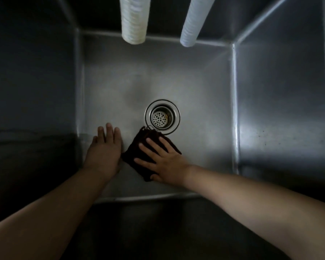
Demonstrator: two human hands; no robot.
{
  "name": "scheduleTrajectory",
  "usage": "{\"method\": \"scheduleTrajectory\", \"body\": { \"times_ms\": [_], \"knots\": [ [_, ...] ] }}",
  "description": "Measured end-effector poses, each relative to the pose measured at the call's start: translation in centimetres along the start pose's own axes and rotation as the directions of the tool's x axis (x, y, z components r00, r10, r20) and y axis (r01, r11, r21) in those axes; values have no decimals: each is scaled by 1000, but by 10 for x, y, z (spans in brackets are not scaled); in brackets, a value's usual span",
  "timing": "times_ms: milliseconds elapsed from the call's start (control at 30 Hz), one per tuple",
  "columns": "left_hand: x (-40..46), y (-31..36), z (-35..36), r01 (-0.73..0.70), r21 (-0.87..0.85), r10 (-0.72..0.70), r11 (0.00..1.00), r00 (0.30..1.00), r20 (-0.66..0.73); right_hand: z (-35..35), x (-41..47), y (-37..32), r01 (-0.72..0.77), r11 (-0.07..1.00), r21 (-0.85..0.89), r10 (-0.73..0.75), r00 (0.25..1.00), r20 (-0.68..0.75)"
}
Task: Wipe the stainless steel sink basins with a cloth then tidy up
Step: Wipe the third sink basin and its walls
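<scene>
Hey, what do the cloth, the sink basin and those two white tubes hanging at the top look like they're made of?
Cloth: dark, matte, soft fabric, folded, perhaps microfibre; it reflects no light. Sink basin: brushed stainless steel, judging by its grey sheen and streaked reflections on the walls. White tubes: pale, ribbed-looking surfaces, possibly plastic hose or wound filter material; too blurred to tell.

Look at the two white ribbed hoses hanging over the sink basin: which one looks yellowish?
The left hose, which ends farther from the drain strainer's side. It has a yellow tint; the right hose looks plain bluish white.
</scene>
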State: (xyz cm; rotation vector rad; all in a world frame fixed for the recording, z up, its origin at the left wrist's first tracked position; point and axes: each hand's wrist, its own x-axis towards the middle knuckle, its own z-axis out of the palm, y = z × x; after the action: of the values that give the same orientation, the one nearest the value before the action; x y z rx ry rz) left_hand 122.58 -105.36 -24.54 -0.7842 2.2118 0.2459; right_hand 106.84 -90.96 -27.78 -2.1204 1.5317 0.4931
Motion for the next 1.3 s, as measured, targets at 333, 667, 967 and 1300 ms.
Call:
{"method": "scheduleTrajectory", "body": {
  "times_ms": [333,667,967,1300],
  "knots": [
    [3,2,3,22,4,-22,1000,1000,-4,22,-81,78,-428,898,98,437,893,-106],
    [4,7,-1,49,67,-52,997,998,33,-67,-23,245,-720,688,88,719,660,-220],
    [1,5,-6,31,58,-34,998,999,40,-56,-53,196,-712,689,-134,706,701,-99],
    [-5,3,-5,2,47,-1,999,1000,-16,-4,-124,88,-461,876,-142,473,762,442]
  ]
}}
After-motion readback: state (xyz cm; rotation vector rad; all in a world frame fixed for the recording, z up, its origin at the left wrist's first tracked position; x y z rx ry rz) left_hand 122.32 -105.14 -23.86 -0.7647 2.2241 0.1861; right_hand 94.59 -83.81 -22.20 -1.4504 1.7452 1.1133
